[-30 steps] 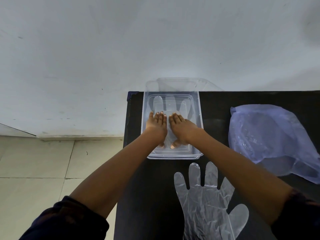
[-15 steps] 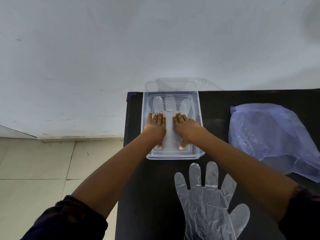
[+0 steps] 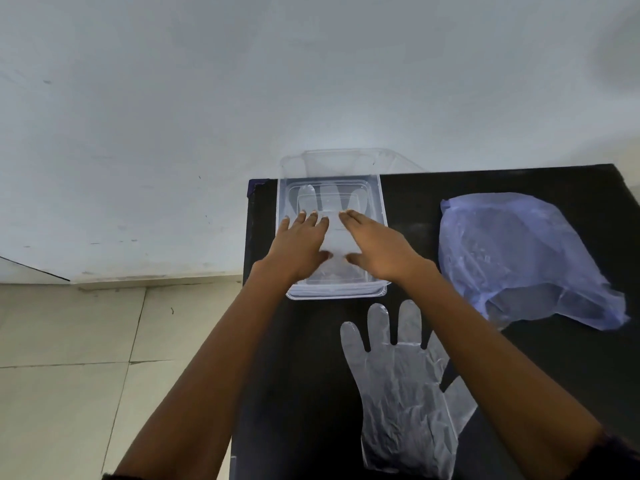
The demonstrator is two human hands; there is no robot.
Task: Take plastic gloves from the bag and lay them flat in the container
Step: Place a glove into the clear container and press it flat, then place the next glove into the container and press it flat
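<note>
Setting: White wall [image 3: 173,98] filled the upper view, pale floor tiles [image 3: 69,375] lay at eight o'clock, and a black table [image 3: 450,188] took the right half.

Container: We saw the clear container [image 3: 382,216] near the table's far left corner, at about twelve o'clock from our arms, with its clear lid [image 3: 346,162] standing open behind it against the wall.

Glove in container: One plastic glove [image 3: 332,237] lay flat on the container floor, its fingers pointing to twelve o'clock.

Left hand: Our left hand [image 3: 299,245] was spread open, palm down, over the left part of that glove, gripping nothing; whether it pressed or only hovered we could not tell.

Right hand: Our right hand [image 3: 375,247] was likewise open and flat, palm down, over the right part, holding nothing.

Second glove: Another glove [image 3: 401,393] lay on the table at six o'clock from the container, near it but apart, partly under our right forearm.

Bag: The bluish plastic bag [image 3: 519,254] sat at three o'clock from the container, well apart; its contents could not be made out.

Progress: We judged one glove laid and smoothed, the second out of the bag but not yet placed, and any others unknown.
</note>
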